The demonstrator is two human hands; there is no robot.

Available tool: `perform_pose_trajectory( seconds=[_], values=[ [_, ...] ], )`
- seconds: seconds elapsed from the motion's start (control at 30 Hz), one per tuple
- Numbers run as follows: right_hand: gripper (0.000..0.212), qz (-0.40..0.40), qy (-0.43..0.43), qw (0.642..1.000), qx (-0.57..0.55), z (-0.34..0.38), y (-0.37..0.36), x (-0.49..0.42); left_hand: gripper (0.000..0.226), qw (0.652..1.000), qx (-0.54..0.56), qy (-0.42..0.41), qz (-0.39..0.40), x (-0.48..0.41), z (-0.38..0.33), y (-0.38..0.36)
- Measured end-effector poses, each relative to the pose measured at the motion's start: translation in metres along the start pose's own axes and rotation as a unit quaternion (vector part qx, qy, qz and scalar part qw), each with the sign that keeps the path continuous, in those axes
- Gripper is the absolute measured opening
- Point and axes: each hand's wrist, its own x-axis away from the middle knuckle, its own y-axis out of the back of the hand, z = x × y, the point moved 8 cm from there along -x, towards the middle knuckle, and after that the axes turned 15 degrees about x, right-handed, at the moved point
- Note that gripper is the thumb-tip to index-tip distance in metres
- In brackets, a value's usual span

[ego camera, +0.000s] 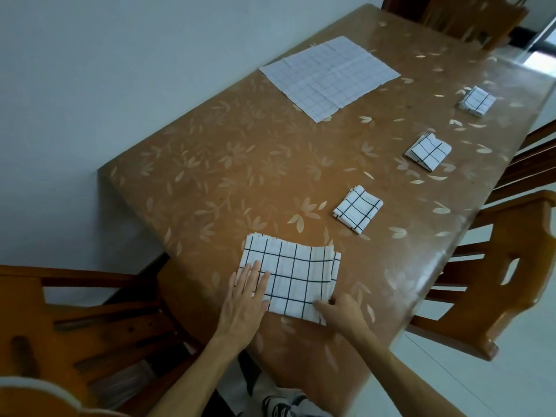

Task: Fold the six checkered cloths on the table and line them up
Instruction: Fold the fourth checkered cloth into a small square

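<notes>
Cloth point(296, 276) lies pinned under your flat left hand point(247, 294) so your right hand point(343, 311), pinching its near corner, can fold it.

Home dining room: table point(240, 164), wooden chairs point(511, 266)

No readable text, label, brand or number anywhere in view.

both bare forearms reach up from the bottom edge into the lower middle of the frame. the left hand point(246, 299) lies flat, palm down, fingers straight and close together, pressing on the cloth point(296, 275). just to its right, the right hand point(343, 311) is curled, thumb on top, pinching that cloth's near right corner.
</notes>
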Motion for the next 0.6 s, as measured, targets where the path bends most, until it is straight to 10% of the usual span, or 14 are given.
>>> perform_pose_trajectory(
  seconds=[0.37, 0.6],
  values=[
    [0.026, 0.171, 0.077, 0.958, -0.215, 0.048, -0.039, 0.051, 0.056, 0.985, 0.157, -0.039, -0.054, 0.061, -0.023, 0.016],
    [0.008, 0.179, 0.222, 0.958, -0.039, 0.069, -0.046, 0.070, 0.031, 0.940, 0.299, 0.110, -0.123, 0.086, 0.014, 0.025]
  ],
)
